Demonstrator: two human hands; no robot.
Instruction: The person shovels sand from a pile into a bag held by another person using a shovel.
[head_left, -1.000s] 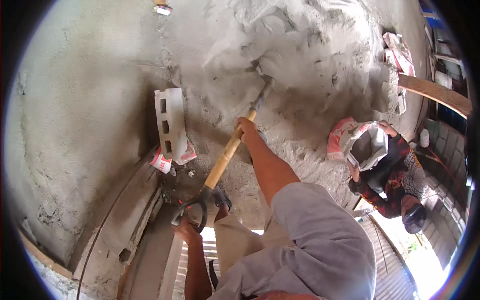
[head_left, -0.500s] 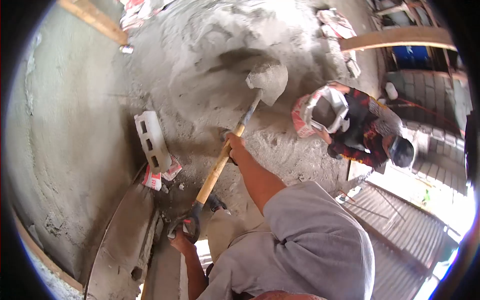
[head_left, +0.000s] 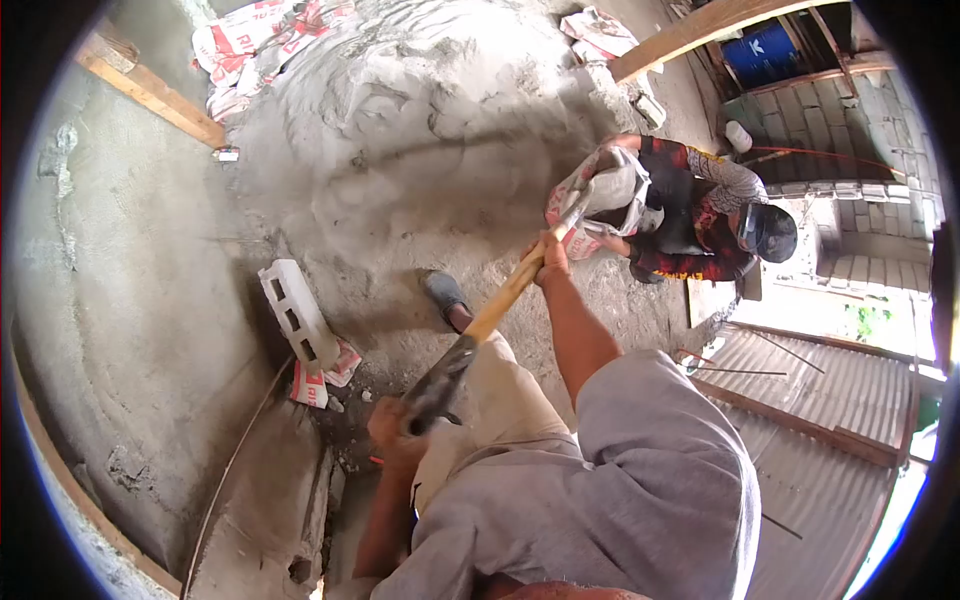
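Observation:
A shovel (head_left: pixel 503 301) with a wooden shaft runs diagonally from my body to the sack. My right hand (head_left: pixel 549 258) is wrapped round the shaft, close to the sack. Lower down, my left hand (head_left: pixel 398 430), a little blurred, grips the dark handle end. The blade end reaches the mouth of a white and red sack (head_left: pixel 570 240), and the blade is mostly hidden there. A co-worker (head_left: pixel 700 210) in a dark cap crouches behind the sack, holding its rim with both hands.
Grey sandy material (head_left: pixel 400 130) spreads over the floor ahead. A hollow concrete block (head_left: pixel 298 312) stands by the left wall. Wooden beams (head_left: pixel 155 90) cross overhead at both sides. Crumpled sacks (head_left: pixel 245 45) lie at the back; corrugated sheets (head_left: pixel 800 450) are at right.
The shovel has swung right from above the sandy material to the sack, its load no longer visible. Both my hands have moved with it. The co-worker's sack has tilted toward the blade.

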